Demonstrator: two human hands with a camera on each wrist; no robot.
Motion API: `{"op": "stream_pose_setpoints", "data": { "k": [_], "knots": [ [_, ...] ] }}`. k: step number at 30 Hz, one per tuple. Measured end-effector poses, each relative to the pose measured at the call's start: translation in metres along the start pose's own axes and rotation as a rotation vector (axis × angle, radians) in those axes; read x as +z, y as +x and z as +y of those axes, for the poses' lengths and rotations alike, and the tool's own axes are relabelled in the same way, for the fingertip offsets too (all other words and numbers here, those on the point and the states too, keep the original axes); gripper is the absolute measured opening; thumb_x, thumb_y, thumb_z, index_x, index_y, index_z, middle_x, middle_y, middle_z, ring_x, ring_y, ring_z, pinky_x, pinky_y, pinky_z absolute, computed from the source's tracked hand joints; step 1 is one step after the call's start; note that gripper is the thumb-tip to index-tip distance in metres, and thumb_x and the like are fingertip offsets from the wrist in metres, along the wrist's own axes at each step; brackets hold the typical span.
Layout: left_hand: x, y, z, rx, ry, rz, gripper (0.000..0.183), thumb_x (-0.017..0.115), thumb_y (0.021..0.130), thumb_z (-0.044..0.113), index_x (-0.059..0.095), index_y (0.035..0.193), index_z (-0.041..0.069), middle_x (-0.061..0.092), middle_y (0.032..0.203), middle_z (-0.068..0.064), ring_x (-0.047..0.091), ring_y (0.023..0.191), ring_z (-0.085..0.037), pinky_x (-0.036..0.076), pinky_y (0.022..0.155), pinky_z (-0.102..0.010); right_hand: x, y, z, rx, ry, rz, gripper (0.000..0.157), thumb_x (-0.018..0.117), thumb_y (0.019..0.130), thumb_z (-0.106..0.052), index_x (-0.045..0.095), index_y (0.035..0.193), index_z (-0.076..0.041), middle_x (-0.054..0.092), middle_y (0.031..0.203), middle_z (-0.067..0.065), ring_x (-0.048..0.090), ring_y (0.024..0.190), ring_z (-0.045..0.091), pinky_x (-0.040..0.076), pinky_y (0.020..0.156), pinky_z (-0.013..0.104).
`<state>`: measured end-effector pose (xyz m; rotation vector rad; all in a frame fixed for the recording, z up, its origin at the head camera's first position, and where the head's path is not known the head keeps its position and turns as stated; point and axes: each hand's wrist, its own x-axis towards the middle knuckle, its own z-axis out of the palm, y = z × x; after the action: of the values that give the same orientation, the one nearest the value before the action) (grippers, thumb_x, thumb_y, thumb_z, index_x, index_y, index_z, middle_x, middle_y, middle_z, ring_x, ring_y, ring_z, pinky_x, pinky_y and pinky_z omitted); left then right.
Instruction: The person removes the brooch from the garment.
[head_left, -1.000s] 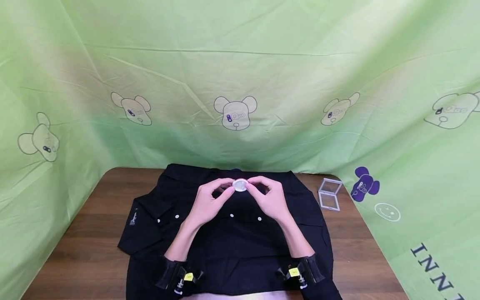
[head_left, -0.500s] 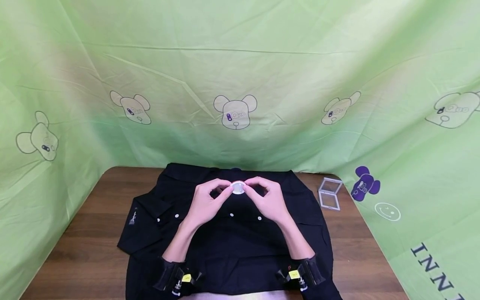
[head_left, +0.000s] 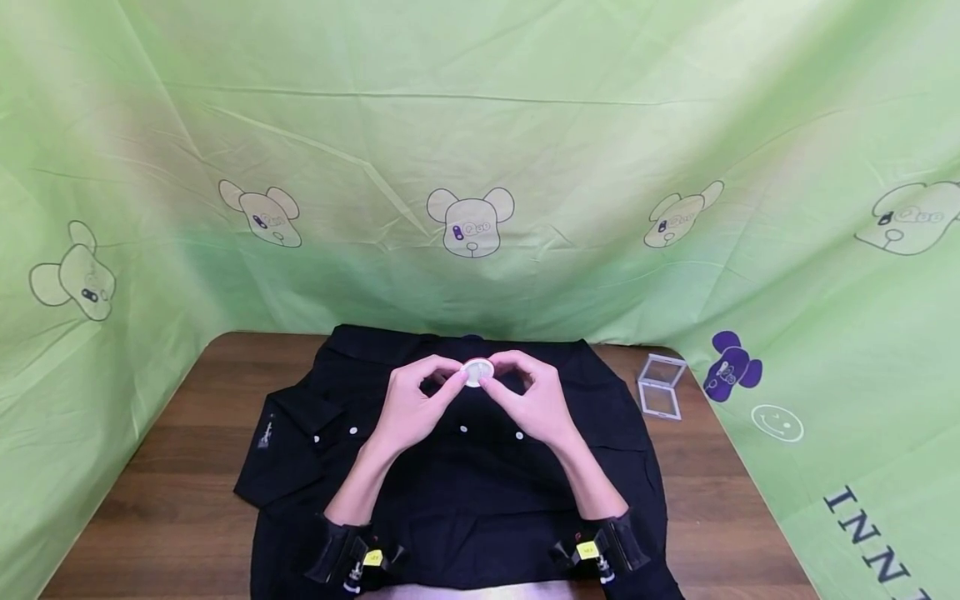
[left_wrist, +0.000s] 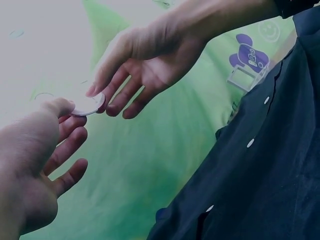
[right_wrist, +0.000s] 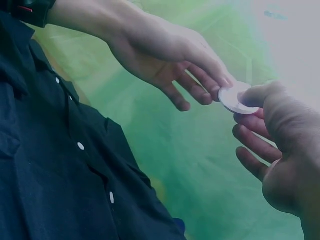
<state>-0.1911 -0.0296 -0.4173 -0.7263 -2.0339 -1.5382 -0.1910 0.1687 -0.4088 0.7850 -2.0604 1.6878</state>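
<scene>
A small round whitish disc [head_left: 476, 375], coin-like with a pale rim, is held up between both hands over a black shirt [head_left: 465, 483]. My left hand [head_left: 417, 403] pinches its left edge between thumb and fingertips. On the opposite edge, my right hand [head_left: 536, 398] pinches it too, and the right thumb lies over part of its face. In the right wrist view the disc [right_wrist: 231, 99] is tilted, its flat face showing beside the thumb. The left wrist view shows the disc [left_wrist: 87, 107] nearly edge-on, with the other fingers of both hands loosely bent below it.
The shirt, with several white buttons, is spread over a brown wooden table [head_left: 180, 425]. An open clear square case [head_left: 660, 400] stands at the table's back right. Green printed cloth [head_left: 360, 275] hangs behind and on both sides.
The disc has shifted slightly left and its tilt has changed. My right thumb has slid further in over its face, while both hands stay in nearly the same place.
</scene>
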Motion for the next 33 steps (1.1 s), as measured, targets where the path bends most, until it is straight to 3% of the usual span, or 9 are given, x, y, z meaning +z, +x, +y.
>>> {"op": "stream_pose_setpoints", "data": {
  "k": [2,4,7,11,12,19,27,33],
  "knots": [
    [0.000,0.000,0.000,0.003,0.002,-0.001,0.006,0.079,0.086,-0.002,0.078,0.093,-0.001,0.077,0.083,-0.008,0.066,0.069,-0.022,0.047,0.053,-0.020,0.000,0.000,0.000,0.001,-0.001,0.009,0.022,0.076,0.081,0.017,0.071,0.102,0.015,0.072,0.090,0.025,0.067,0.082,0.031,0.055,0.077,0.055],
    [0.001,0.000,0.000,0.009,0.002,-0.001,0.006,0.078,0.087,-0.002,0.078,0.092,-0.001,0.076,0.082,-0.009,0.066,0.068,-0.022,0.048,0.052,-0.026,0.001,0.000,0.000,0.002,-0.005,0.017,0.022,0.076,0.081,0.018,0.071,0.102,0.016,0.072,0.089,0.025,0.067,0.081,0.030,0.058,0.077,0.045],
    [0.001,0.000,0.000,0.025,0.006,0.000,0.006,0.078,0.087,-0.002,0.078,0.092,-0.001,0.076,0.081,-0.009,0.065,0.068,-0.019,0.049,0.055,-0.028,0.001,0.000,0.000,-0.001,-0.008,0.025,0.021,0.076,0.081,0.018,0.070,0.101,0.016,0.072,0.089,0.025,0.067,0.080,0.029,0.058,0.077,0.044],
    [0.003,0.000,-0.003,0.048,0.007,0.003,0.006,0.078,0.086,-0.002,0.078,0.092,-0.001,0.075,0.080,-0.008,0.064,0.068,-0.014,0.049,0.060,-0.025,0.002,0.000,-0.001,-0.014,0.007,0.031,0.020,0.075,0.081,0.019,0.070,0.100,0.016,0.071,0.089,0.025,0.067,0.079,0.029,0.052,0.073,0.062],
    [0.003,-0.001,-0.006,0.052,0.007,0.003,0.006,0.078,0.086,-0.002,0.078,0.092,0.000,0.075,0.080,-0.007,0.064,0.068,-0.013,0.049,0.060,-0.025,0.002,0.000,-0.001,-0.014,0.006,0.032,0.020,0.075,0.081,0.019,0.069,0.099,0.016,0.071,0.089,0.025,0.067,0.079,0.029,0.053,0.073,0.062],
    [0.008,-0.004,-0.027,0.045,-0.005,-0.025,0.003,0.079,0.090,0.010,0.079,0.094,0.009,0.076,0.084,0.001,0.066,0.072,-0.014,0.053,0.067,-0.028,0.001,0.000,0.001,-0.004,0.012,0.041,0.018,0.076,0.080,0.018,0.069,0.097,0.016,0.071,0.087,0.025,0.066,0.078,0.022,0.057,0.074,0.031],
    [0.007,-0.004,-0.028,0.050,0.000,-0.051,0.005,0.077,0.093,0.018,0.079,0.095,0.014,0.076,0.089,0.006,0.066,0.076,-0.010,0.054,0.070,-0.026,-0.001,0.001,0.004,0.027,0.052,0.031,0.016,0.075,0.081,0.018,0.068,0.095,0.016,0.069,0.086,0.026,0.065,0.077,0.021,0.055,0.074,0.019],
    [0.007,-0.004,-0.030,0.051,0.011,-0.058,0.006,0.077,0.093,0.018,0.079,0.095,0.013,0.076,0.090,0.006,0.066,0.078,-0.008,0.054,0.072,-0.025,0.000,0.001,0.001,0.025,0.046,0.031,0.014,0.075,0.081,0.019,0.067,0.093,0.018,0.068,0.084,0.027,0.064,0.075,0.021,0.054,0.072,0.019]
  ]
}}
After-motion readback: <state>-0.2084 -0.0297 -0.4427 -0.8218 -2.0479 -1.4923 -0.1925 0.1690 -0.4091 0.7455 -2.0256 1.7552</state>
